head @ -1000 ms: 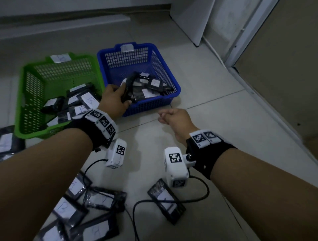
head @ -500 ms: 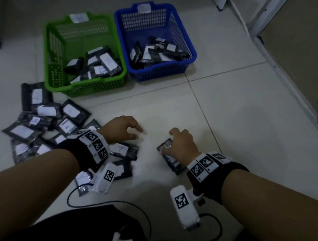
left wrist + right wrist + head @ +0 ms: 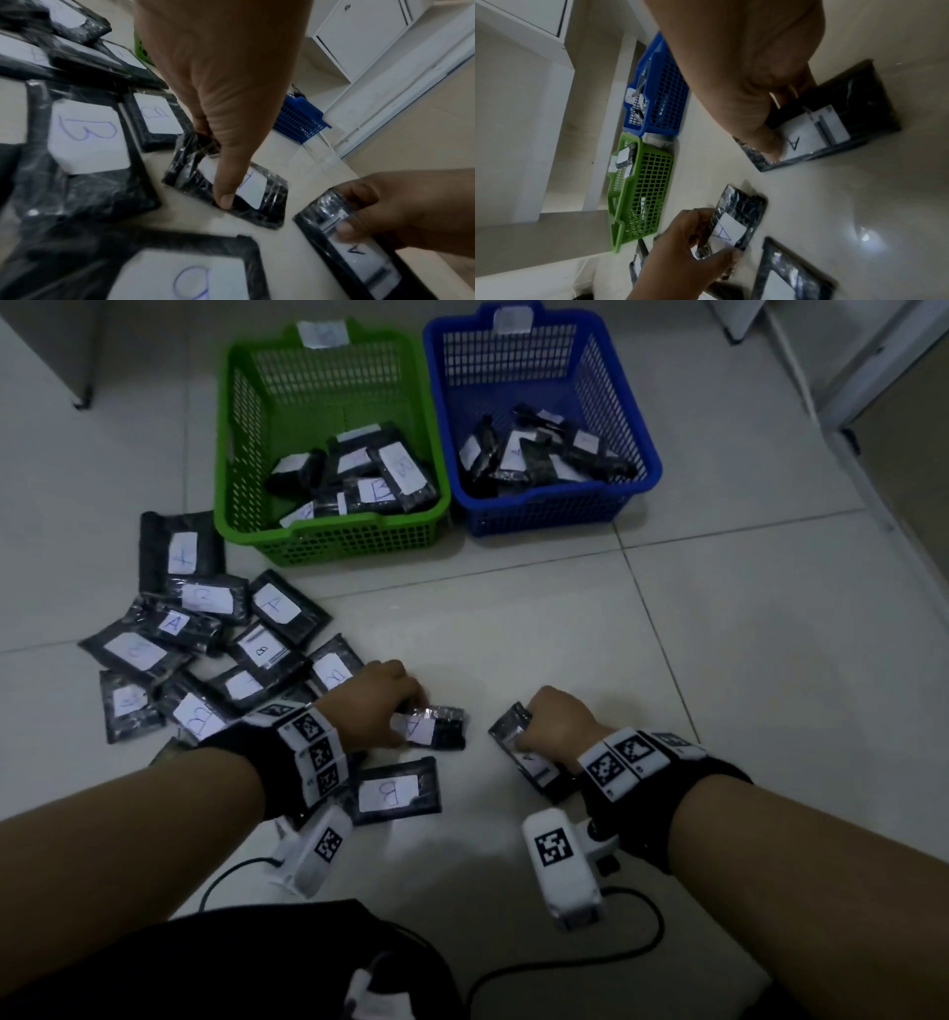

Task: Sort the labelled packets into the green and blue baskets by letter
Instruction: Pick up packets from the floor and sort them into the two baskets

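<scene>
- Two baskets on the floor: one green basket (image 3: 328, 541) and one blue basket (image 3: 544, 516), side by side
- Two hands: the left hand (image 3: 375, 703) and the right hand (image 3: 557, 724), each gripping one black packet with a white label
- Loose packets (image 3: 257, 654) on the floor to the left: roughly a dozen, overlapping, so an exact count cannot be told
- One packet marked B (image 3: 395, 791) lying apart, just below the left hand
- Each basket holds several packets, heaped and too tangled to count
- Two wrist cameras, one per wrist
</scene>
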`<state>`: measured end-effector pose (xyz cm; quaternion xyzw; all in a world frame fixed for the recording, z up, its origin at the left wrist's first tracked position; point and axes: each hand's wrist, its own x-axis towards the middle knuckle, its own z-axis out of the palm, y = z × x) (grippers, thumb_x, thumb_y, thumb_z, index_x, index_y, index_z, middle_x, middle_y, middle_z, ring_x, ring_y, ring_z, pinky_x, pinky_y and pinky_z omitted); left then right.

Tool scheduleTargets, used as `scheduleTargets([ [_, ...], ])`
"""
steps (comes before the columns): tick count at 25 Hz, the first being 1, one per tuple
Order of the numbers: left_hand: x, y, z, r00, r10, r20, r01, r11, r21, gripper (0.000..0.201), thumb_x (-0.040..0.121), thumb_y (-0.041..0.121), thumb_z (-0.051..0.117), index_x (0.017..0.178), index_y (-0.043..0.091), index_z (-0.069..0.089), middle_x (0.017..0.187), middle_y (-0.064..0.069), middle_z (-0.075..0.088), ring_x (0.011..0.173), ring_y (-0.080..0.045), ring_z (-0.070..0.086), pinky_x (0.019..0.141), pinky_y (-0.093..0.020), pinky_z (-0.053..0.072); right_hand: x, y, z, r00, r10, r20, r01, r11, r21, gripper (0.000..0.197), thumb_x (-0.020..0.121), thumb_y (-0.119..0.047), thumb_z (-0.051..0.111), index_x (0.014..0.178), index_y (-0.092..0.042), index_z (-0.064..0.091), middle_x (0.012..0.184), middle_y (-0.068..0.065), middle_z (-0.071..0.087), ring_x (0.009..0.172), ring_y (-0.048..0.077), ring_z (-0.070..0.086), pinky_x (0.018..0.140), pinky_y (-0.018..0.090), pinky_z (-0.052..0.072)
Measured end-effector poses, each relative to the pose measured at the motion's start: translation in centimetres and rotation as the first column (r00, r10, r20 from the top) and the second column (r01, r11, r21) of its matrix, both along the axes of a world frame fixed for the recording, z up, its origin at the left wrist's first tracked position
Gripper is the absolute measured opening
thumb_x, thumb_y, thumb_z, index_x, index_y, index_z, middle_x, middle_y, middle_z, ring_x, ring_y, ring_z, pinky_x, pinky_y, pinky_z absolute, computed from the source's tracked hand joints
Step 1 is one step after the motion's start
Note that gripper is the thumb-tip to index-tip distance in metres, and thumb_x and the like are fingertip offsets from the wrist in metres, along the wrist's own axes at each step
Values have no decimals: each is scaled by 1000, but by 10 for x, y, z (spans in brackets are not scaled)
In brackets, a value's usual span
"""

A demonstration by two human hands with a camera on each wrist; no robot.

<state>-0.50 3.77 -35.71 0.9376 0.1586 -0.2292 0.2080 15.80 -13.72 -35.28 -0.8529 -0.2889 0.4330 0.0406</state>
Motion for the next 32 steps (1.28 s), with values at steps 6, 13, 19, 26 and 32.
scheduleTargets([
  [6, 36, 37, 21, 962, 265, 67, -255, 958, -127, 27, 81, 32, 70, 100, 19, 55, 90, 0, 55, 90, -21, 56, 69, -24, 32, 31, 54, 19, 932, -297, -210, 345, 905, 250, 24, 78, -20, 74, 73, 3, 66, 72, 14, 65, 68, 26, 63, 64, 31, 51],
  [13, 73, 77, 50, 580, 808, 105, -488, 448, -749, 44, 86, 11, 63, 127, 17, 51, 112, -10, 63, 85, -22, 65, 74, -35, 60, 77, 112, 54, 738, -497, -456, 674, 520, 524, 17, 86, -31, 64, 78, -20, 55, 79, 8, 64, 74, 28, 64, 82, 51, 56],
  [19, 149, 100, 82, 467, 851, 240, -442, 459, -770, 62, 84, 11, 65, 133, 33, 34, 101, -18, 66, 83, -32, 67, 78, -45, 57, 129, 146, 94, 633, -518, -574, 768, 333, 546, 30, 95, -33, 50, 121, -19, 44, 112, 14, 60, 89, 36, 66, 54, 46, 58],
  [26, 203, 99, 59, 560, 730, 393, -572, 683, -454, 52, 77, 31, 74, 121, 20, 49, 109, 2, 57, 96, -17, 59, 87, -32, 50, 164, 166, 75, 733, -511, -449, 666, 405, 626, 32, 86, 3, 52, 110, -15, 43, 113, 13, 52, 99, 36, 63, 73, 44, 60],
  [32, 227, 119, 55, 639, 580, 505, -568, 799, -199, 51, 86, 30, 65, 131, 11, 51, 131, -12, 39, 112, -26, 52, 101, -27, 37, 197, 198, 46, 857, -469, -215, 468, 531, 706, 16, 85, -12, 61, 100, -19, 61, 95, 5, 65, 98, 32, 66, 90, 49, 54],
])
